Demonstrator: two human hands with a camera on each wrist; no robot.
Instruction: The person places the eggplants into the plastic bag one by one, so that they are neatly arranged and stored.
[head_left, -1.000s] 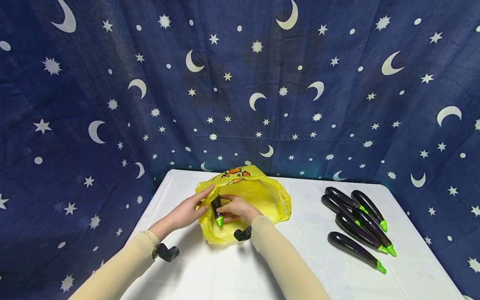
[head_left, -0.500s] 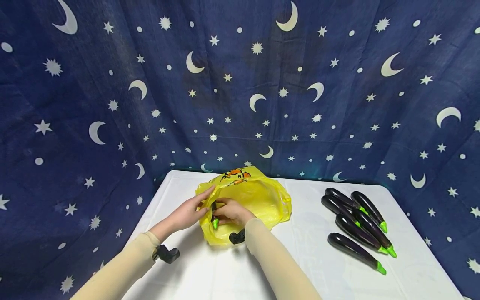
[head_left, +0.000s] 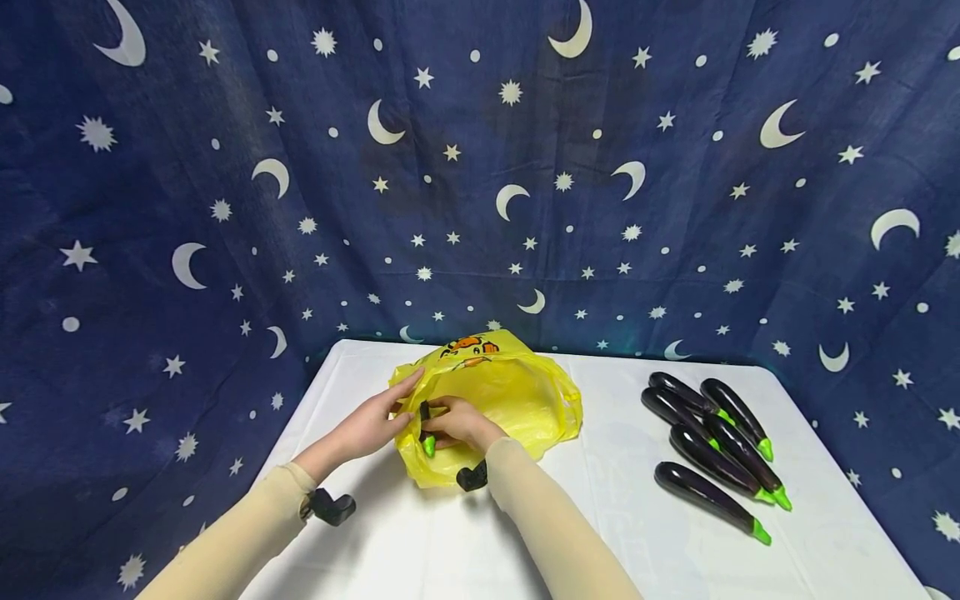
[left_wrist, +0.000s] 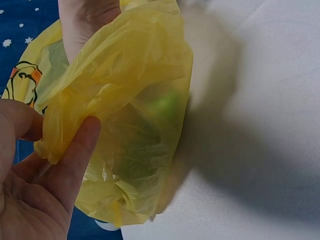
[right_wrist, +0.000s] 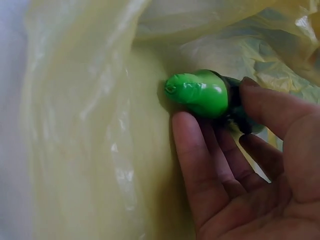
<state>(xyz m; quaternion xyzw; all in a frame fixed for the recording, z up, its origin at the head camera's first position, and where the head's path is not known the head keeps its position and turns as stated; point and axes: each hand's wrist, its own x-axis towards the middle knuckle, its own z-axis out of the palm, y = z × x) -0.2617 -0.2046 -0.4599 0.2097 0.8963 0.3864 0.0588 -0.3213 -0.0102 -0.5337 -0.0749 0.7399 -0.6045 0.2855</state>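
Note:
A yellow plastic bag (head_left: 521, 408) with a printed cartoon lies on its side on the white table, its mouth facing me. My left hand (head_left: 366, 429) pinches the left edge of the mouth between thumb and fingers. Inside the bag, my right hand (head_left: 463, 423) holds a dark eggplant (right_wrist: 202, 95) by its stem end, thumb on one side and fingers beneath. The green cap points back toward the opening. Through the thin plastic, the left wrist view shows the eggplant as a blurred dark and green shape; its far end is hidden.
Several more eggplants (head_left: 716, 457) lie in a loose group on the right of the white table (head_left: 600, 517). Behind and at both sides hangs a dark blue cloth (head_left: 480, 208) with moons and stars. A black wrist camera (head_left: 330, 507) sits on each sleeve.
My right hand has moved the eggplant slightly left and deeper into the bag, then stayed almost still over the last half second. My left hand keeps its place on the bag's edge.

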